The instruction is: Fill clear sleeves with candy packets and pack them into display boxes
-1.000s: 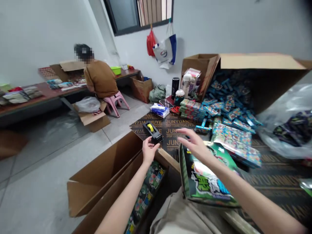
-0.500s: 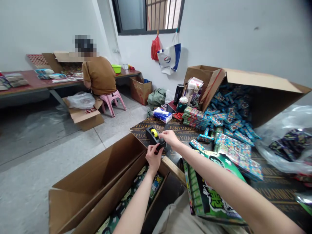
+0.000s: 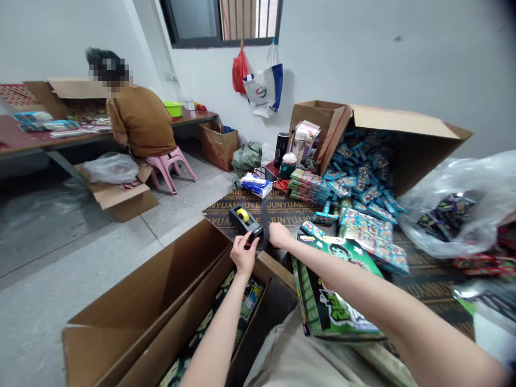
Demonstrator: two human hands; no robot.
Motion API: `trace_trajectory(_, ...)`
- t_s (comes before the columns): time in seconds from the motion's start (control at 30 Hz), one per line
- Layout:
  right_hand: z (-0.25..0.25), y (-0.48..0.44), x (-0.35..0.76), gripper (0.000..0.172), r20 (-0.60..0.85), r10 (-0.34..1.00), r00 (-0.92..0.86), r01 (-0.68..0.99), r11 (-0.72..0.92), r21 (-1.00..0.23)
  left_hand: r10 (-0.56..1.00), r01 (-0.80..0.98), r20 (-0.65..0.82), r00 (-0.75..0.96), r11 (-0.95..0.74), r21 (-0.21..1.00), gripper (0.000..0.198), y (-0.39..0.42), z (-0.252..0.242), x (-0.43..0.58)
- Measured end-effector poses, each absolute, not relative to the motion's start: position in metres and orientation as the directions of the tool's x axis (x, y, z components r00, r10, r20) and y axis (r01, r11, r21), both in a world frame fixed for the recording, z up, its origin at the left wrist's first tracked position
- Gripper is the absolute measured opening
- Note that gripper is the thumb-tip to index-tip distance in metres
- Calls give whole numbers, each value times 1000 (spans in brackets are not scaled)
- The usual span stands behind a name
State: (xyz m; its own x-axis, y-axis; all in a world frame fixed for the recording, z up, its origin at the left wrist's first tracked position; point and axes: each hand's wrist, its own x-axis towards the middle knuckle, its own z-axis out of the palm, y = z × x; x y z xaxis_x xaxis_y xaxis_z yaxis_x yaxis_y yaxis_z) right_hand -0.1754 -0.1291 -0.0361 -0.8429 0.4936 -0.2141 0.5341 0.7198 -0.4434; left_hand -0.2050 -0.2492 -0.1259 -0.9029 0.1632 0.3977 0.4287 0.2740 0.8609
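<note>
The left hand [image 3: 244, 256] is clamped on a black tape dispenser [image 3: 242, 220] above an open cardboard carton [image 3: 137, 301] of green printed packs [image 3: 250, 299], the right hand [image 3: 280, 235] just beside it, its grip impossible to tell

JUNYUANMUYE repeated across the dark board [image 3: 282, 207] under my tape dispenser [image 3: 245, 223], WBP COMBI CORE in smaller print, logo on the hanging tote [image 3: 262, 99] too small to read

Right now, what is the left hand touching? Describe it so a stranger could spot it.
On the dark printed board beside the open cardboard box sits a black tape dispenser. The left hand touches its end. Its yellow roll sets it apart from the colourful packs nearby.
</note>
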Motion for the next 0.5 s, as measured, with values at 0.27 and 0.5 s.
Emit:
trace_trajectory(0.27,47,-127,-74,13,171,382,-908,284,863,-418,191,349,320,-928,142,926,40,-278,-84,-160)
trace_trajectory(0.5,66,-152,116,13,516,334,-788,21,853,-521,839,829,465,-284,-28,558,42,-260,-15,-19)
